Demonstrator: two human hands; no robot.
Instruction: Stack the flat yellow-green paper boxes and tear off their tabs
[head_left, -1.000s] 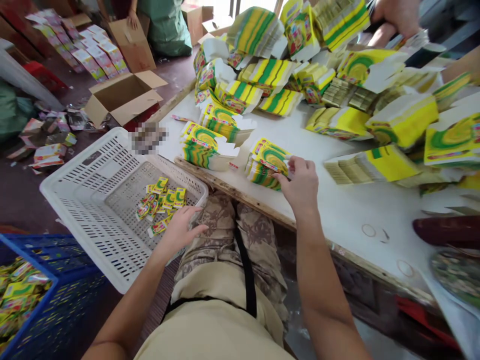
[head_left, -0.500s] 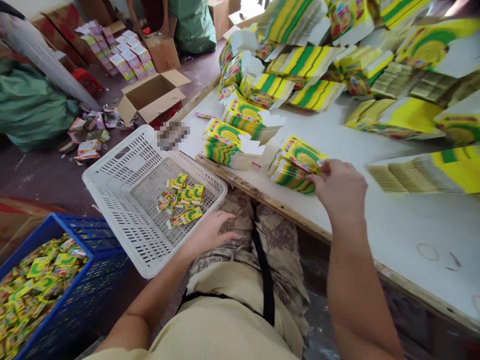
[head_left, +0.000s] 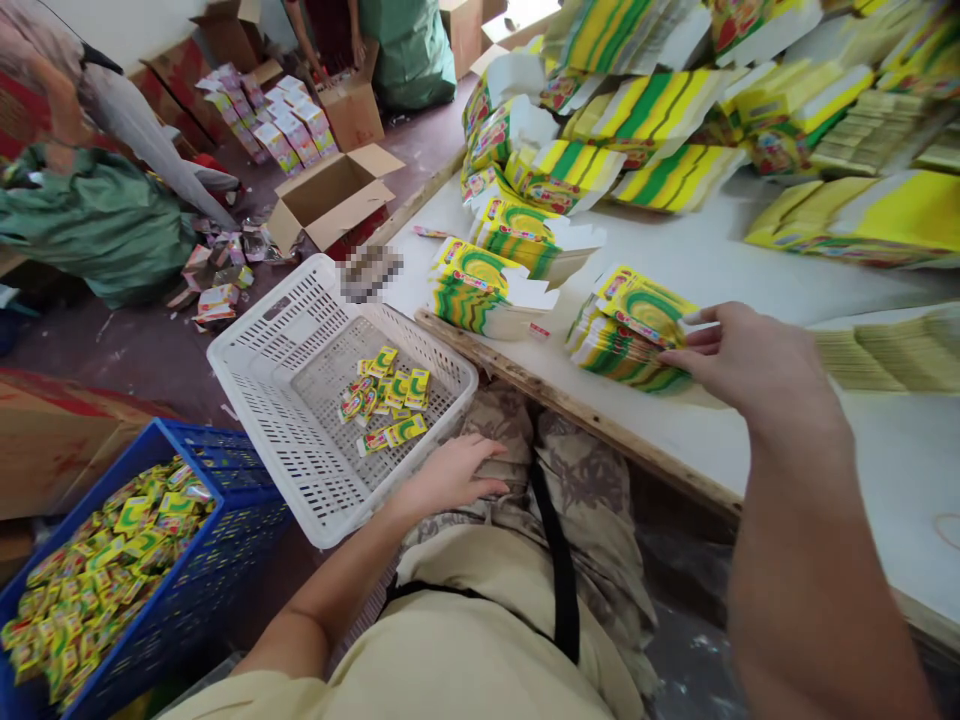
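Observation:
At the table's near edge, my right hand (head_left: 724, 355) pinches the end of the top yellow-green flattened carton (head_left: 646, 305), thumb below and fingers above. Beneath that carton lies a fanned stack of flattened cartons (head_left: 600, 350). My left hand (head_left: 454, 475) rests over my thigh with its fingers apart, holding nothing. Beside it stands a white plastic basket (head_left: 262, 400), in which several small yellow-green boxes (head_left: 397, 390) lie. Another stack of flat cartons (head_left: 472, 285) sits to the left of my right hand.
Many bundles of flat cartons (head_left: 652, 110) cover the table's far side. A blue crate (head_left: 240, 500) full of small yellow packs stands at lower left. An open cardboard box (head_left: 330, 200) and green sacks (head_left: 97, 230) are on the floor. Two other people work at the back.
The view has swung left, so things appear shifted right. My right hand's fingers now reach over the top carton's end, and its front edge looks slightly raised. My left hand stays over my thigh.

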